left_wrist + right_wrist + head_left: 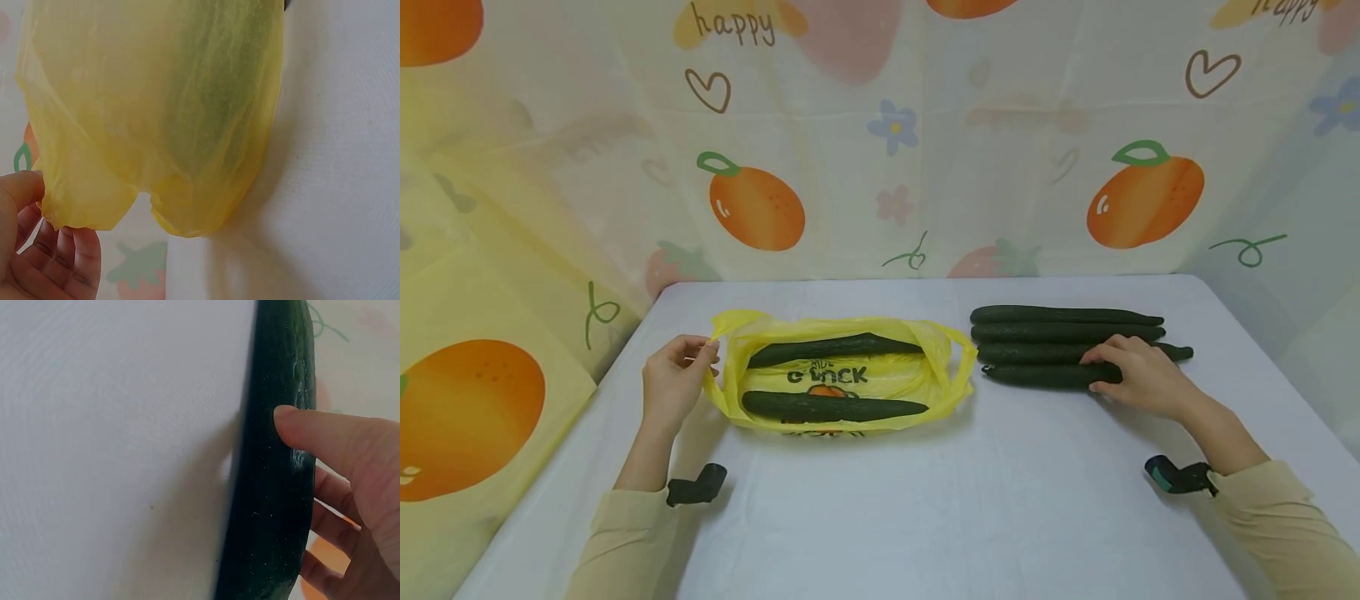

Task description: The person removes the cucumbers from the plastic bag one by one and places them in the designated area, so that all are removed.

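Observation:
A yellow plastic bag (pixel 951 392) lies on its side with its mouth spread wide, two dark green cucumbers inside: one at the back (pixel 835 348), one at the front (pixel 835 407). My left hand (pixel 677 379) pinches the bag's left edge between thumb and fingers; in the left wrist view a cucumber shows dimly through the yellow film (pixel 81 156). To the right of the bag, several cucumbers lie side by side. My right hand (pixel 1138 375) grips the nearest cucumber (pixel 1037 377) toward its right end, thumb on the near side, as the right wrist view shows closely.
A white cloth covers the table (pixel 940 517). Behind it hangs a curtain (pixel 925 183) printed with oranges and flowers, which also runs down the left side. Black wrist cameras sit on the left wrist (pixel 696 486) and the right wrist (pixel 1178 477).

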`<action>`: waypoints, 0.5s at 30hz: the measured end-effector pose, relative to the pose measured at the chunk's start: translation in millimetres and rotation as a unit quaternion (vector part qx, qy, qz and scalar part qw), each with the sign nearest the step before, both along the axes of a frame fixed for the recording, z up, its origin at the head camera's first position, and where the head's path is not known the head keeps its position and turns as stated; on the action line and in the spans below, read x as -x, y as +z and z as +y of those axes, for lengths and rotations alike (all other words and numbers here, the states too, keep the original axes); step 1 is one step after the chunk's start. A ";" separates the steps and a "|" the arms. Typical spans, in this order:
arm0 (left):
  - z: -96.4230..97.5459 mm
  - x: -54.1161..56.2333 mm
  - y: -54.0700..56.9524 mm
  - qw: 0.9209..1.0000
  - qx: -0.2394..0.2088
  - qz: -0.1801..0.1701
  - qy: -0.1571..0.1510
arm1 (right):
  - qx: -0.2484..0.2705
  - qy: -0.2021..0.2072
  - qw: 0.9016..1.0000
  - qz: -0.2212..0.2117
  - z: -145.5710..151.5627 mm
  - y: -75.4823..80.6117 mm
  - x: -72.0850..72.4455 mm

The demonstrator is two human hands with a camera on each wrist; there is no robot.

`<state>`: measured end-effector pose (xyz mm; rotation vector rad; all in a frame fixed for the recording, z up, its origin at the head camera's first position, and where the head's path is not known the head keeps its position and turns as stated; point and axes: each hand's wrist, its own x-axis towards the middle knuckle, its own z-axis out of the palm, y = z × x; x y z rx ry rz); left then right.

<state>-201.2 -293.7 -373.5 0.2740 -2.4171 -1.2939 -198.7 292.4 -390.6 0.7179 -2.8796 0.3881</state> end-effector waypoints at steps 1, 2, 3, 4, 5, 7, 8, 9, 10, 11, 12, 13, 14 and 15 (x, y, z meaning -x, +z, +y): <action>0.0 0.2 -0.2 1.000 -0.002 0.001 -0.001 | -0.001 -0.002 1.000 -0.003 0.0 0.3 -0.3; 0.0 0.3 -0.4 1.000 -0.003 0.003 -0.001 | -0.001 -0.003 1.000 -0.003 0.1 0.5 -0.6; 0.0 0.4 -0.4 1.000 -0.003 0.004 -0.002 | -0.001 -0.003 1.000 -0.003 0.4 0.3 -0.9; 0.0 0.4 -0.5 1.000 -0.003 0.004 -0.002 | 0.000 -0.002 1.000 -0.002 0.7 0.4 -1.2; -0.1 0.3 -0.5 1.000 -0.003 0.004 -0.002 | 0.002 -0.002 1.000 -0.003 1.1 0.3 -1.6; -0.3 0.0 -0.4 1.000 -0.003 0.004 -0.001 | 0.005 0.003 1.000 -0.001 1.9 0.3 -2.1; -0.3 0.0 -0.3 1.000 -0.002 0.003 -0.001 | 0.006 0.005 1.000 -0.001 2.2 0.1 -2.2; -0.2 -0.1 -0.3 1.000 -0.002 0.002 0.000 | 0.005 0.007 1.000 -0.001 2.3 0.1 -2.4; -0.1 -0.1 -0.2 1.000 -0.003 0.001 0.000 | 0.004 0.007 1.000 -0.003 2.4 0.4 -2.5; 0.1 -0.1 -0.2 1.000 -0.004 0.001 -0.001 | 0.002 0.008 1.000 -0.004 2.5 0.5 -2.6; 0.4 -0.1 -0.2 1.000 -0.005 0.000 -0.001 | -0.001 0.008 1.000 -0.005 2.6 0.6 -2.7; 0.6 0.0 -0.2 1.000 -0.005 -0.001 -0.001 | -0.003 0.008 1.000 -0.006 2.6 0.8 -2.8; 0.9 0.0 -0.2 1.000 -0.005 -0.001 -0.002 | -0.005 0.008 1.000 -0.008 2.6 0.9 -2.9; 1.0 0.1 -0.2 1.000 -0.006 -0.001 -0.003 | -0.006 0.008 1.000 -0.009 2.7 1.1 -3.0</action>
